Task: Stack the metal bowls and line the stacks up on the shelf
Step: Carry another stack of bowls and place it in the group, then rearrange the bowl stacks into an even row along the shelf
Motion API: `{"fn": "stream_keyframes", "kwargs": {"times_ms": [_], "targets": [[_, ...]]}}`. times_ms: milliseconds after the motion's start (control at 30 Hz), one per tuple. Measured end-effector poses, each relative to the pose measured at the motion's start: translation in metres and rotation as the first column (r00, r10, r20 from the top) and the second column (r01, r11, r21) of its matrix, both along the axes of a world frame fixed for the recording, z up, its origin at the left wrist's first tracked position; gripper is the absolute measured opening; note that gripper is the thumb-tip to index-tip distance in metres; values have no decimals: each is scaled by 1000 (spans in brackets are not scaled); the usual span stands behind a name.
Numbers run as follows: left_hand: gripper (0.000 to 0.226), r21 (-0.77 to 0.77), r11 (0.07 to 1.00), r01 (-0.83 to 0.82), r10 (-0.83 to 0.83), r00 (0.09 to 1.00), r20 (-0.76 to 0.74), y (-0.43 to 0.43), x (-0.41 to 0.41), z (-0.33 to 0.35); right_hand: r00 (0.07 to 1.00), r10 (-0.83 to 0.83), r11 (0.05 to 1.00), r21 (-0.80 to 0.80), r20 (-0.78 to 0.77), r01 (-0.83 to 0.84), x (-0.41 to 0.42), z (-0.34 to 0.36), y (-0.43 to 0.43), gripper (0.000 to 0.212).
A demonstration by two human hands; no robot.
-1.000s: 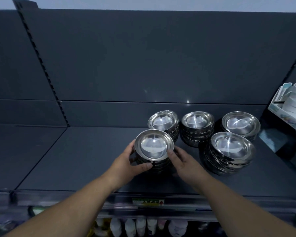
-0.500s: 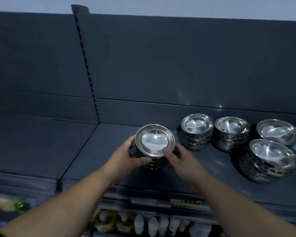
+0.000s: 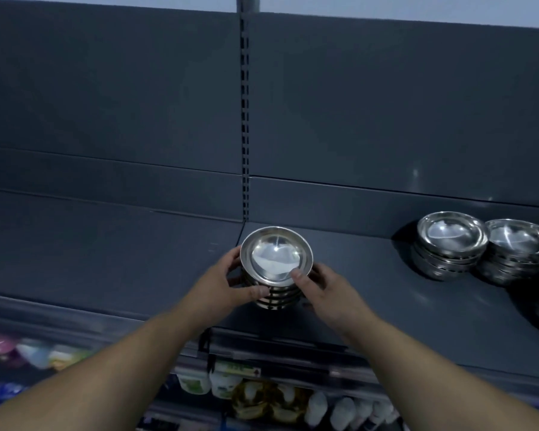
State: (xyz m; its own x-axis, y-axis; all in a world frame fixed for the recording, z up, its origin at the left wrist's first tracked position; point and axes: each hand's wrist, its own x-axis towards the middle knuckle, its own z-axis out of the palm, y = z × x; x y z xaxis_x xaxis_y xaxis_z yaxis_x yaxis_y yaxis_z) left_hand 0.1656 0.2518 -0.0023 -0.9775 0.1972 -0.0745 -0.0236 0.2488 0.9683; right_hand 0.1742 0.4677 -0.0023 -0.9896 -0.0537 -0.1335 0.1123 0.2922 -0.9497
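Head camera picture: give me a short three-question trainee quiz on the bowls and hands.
1. True or false: the left hand and right hand both grip one stack of bowls.
2. The other stacks stand: A) to its left, B) to its right, at the back of the shelf, C) on the floor.
3. Which way does the held stack's top bowl face?
Key: 1 true; 2 B; 3 open side up.

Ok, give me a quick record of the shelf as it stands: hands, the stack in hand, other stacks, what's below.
held stack: nested metal bowls, by the slotted upright at the shelf's left end; resting or lifted unclear
left hand: grips its left side, thumb across the front
right hand: grips its right side, thumb at the top rim
second stack, third stack: side by side, right rear
below: blurred bottles
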Motion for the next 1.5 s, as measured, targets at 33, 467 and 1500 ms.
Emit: {"fn": "stream_keyframes", "kwargs": {"times_ms": [33,467,1500], "targets": [[94,-9,1000,-3,3,1000,-1,-5,-1,-2,1000,2,1000,7,2,-2,1,0,-7,95],[109,-192,978,87,-108,989,-99,-25,-11,-13,1000,-10,997,71,6,9,4,-8,-22,96],[99,-402,916,-8,-97,966,-239,-14,-11,32,997,-46,907,420,57,18,19,6,-8,108]]}}
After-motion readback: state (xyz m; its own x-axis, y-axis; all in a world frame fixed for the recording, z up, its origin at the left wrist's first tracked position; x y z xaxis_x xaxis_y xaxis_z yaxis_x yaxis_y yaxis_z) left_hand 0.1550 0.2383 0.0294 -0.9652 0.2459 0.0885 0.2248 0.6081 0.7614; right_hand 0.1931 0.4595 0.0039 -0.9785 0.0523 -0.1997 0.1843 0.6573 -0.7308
